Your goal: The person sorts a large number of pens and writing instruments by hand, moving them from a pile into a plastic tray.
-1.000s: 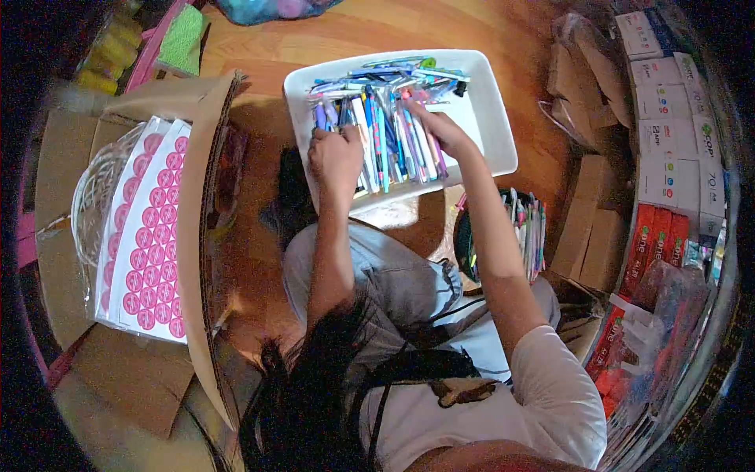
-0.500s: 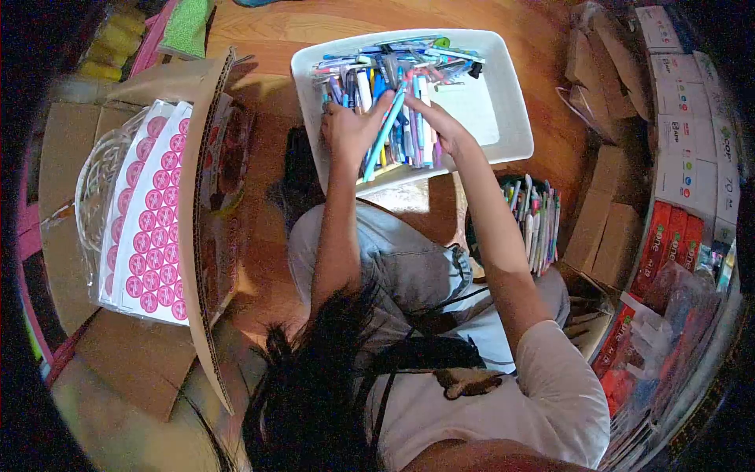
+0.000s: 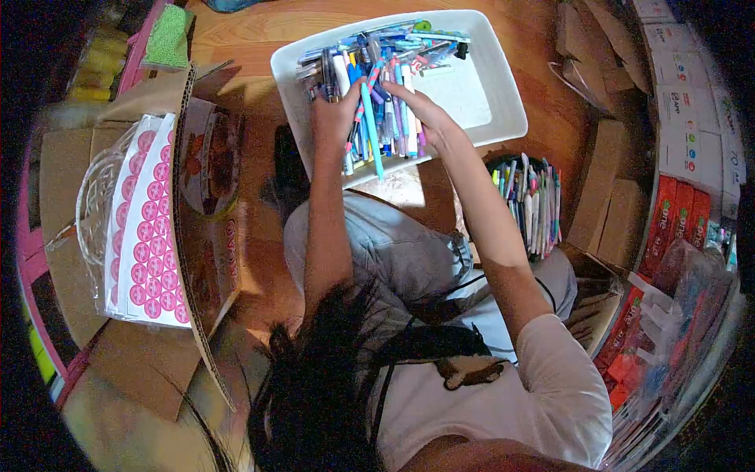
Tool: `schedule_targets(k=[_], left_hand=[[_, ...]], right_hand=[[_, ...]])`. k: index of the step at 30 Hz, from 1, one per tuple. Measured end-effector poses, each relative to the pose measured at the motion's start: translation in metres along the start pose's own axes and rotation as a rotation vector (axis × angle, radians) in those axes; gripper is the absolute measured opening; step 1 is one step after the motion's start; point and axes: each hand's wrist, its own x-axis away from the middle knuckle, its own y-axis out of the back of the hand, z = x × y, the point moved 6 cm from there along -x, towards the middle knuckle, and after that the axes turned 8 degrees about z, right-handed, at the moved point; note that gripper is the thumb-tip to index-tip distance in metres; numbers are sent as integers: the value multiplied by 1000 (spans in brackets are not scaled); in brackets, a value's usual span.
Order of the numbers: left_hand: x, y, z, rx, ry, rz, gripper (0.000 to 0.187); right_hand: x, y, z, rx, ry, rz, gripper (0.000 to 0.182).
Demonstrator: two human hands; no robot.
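A white bin [image 3: 503, 118] holds a pile of mixed pens [image 3: 393, 118], mostly blue, white and purple. My left hand [image 3: 336, 114] is wrapped at the left side of the pile, with the thumb against the pens. From the right, my right hand [image 3: 425, 114] closes round the other side of the same bunch. Between the two hands a light blue pen [image 3: 371, 130] lies on top, tilted. Loose pens in clear packaging lie along the bin's far side. Right of my right forearm stands a container packed with upright pens [image 3: 531, 204].
On the left an open cardboard box [image 3: 189, 236] holds sheets of pink round stickers [image 3: 153, 228]. Cardboard flaps [image 3: 602, 204], white cartons [image 3: 680, 118] and red paper packs [image 3: 668, 224] stand at the right. A green bag [image 3: 167, 39] lies at the upper left.
The bin appears shifted slightly up and left in view, as do both hands. The light blue pen has turned and now points down to the right.
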Motion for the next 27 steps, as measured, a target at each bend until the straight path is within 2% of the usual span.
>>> schedule_targets(k=[3, 4, 8, 11, 12, 16, 19, 23, 24, 25, 27], left_hand=[[18, -4, -19, 175, -46, 129, 51], [6, -3, -3, 129, -17, 73, 42], [44, -7, -37, 267, 78, 100, 37], [59, -11, -56, 290, 30, 71, 38], [66, -16, -68, 363, -42, 124, 37], [72, -37, -92, 251, -80, 118, 33], [63, -76, -102, 207, -68, 204, 34], [68, -152, -122, 308, -156, 387, 32], [81, -167, -133, 228, -59, 441, 34], [58, -194, -122, 128, -131, 482, 37], [73, -234, -133, 166, -50, 586, 41]], right_hand=[[2, -5, 4, -14, 55, 50, 59], [6, -4, 6, 12, 77, 41, 60], [24, -10, 20, 0, 98, 25, 59], [39, -12, 31, -3, 132, 47, 58], [44, -12, 35, 3, 153, 60, 58], [75, 1, 54, -44, 246, 43, 54], [105, 29, 68, -97, 214, -21, 43], [128, 105, 72, -46, 281, -217, 43], [138, 121, 75, -76, 318, -241, 43], [138, 149, 70, -110, 285, -250, 43], [155, 179, 68, -232, 336, -249, 43]])
